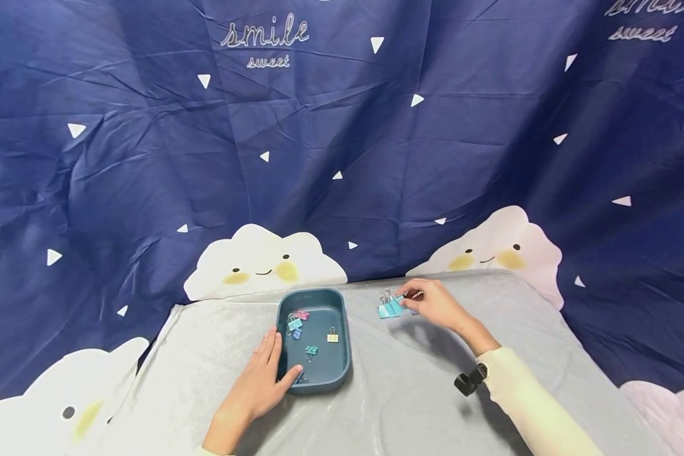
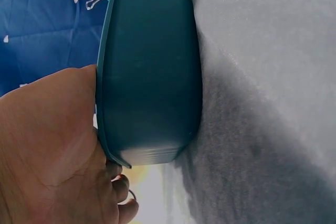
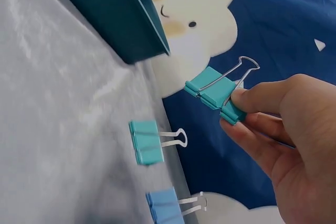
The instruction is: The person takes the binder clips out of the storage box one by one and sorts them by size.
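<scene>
My right hand (image 1: pixel 436 308) pinches a teal binder clip (image 3: pixel 210 88) between thumb and fingers, its wire handles standing up. Under that hand, a second teal binder clip (image 3: pixel 148 142) lies on the grey cloth, with a blue binder clip (image 3: pixel 165 205) beside it. A dark teal rectangular box (image 1: pixel 336 380) sits left of them, holding several small binder clips, among them a yellow clip (image 1: pixel 332 337), a pink clip (image 1: pixel 301 315) and a green clip (image 1: pixel 311 349). Resting on the box's left rim, my left hand (image 1: pixel 256 383) has its fingers extended and its thumb over the near corner.
Grey cloth (image 1: pixel 410 392) covers the work surface. Behind it hangs a dark blue curtain (image 1: pixel 296 126) with white triangles and smiling clouds. A black wrist device (image 1: pixel 470 380) is on the right forearm, near the sleeve cuff.
</scene>
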A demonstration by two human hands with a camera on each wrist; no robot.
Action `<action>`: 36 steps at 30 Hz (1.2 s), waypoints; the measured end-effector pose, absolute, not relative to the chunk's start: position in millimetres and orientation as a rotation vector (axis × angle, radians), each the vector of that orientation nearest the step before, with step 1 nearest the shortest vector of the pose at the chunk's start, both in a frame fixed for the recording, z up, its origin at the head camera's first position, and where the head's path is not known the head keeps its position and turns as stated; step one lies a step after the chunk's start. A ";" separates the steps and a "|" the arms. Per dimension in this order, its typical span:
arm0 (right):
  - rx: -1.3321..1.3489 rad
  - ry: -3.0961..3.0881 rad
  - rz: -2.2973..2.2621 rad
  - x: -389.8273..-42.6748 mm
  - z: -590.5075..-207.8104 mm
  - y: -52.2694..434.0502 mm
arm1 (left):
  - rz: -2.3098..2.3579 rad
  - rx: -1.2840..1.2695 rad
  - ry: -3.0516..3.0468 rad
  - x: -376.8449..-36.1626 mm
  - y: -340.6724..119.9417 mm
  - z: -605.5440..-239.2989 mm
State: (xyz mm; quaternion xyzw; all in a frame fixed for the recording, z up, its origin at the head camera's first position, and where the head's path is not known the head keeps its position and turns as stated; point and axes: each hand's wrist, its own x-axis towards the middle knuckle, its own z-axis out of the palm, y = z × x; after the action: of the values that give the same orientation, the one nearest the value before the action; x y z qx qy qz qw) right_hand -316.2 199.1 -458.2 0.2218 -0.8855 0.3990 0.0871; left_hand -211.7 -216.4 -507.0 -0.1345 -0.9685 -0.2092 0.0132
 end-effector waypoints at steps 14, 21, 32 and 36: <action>0.459 -2.611 1.198 -312.5 -478.7 247.8 | -0.658 -0.412 -3.023 -211.5 -217.5 -508.2; 0.367 -2.610 1.121 -315.7 -494.9 271.9 | -0.661 -0.412 -3.023 -211.5 -216.7 -506.5; 0.253 -2.606 1.070 -319.9 -509.5 291.4 | -0.653 -0.412 -3.023 -212.1 -216.4 -508.2; 0.217 -2.605 1.069 -321.4 -511.4 295.5 | -0.646 -0.410 -3.025 -212.4 -216.3 -508.7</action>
State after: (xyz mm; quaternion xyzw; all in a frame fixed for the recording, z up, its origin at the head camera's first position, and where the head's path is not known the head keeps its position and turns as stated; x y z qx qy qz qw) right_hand -321.4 295.5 -511.4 0.0760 -0.9108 0.3738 0.1581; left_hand -212.4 -216.3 -508.7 -0.1316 -0.9694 -0.2071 0.0107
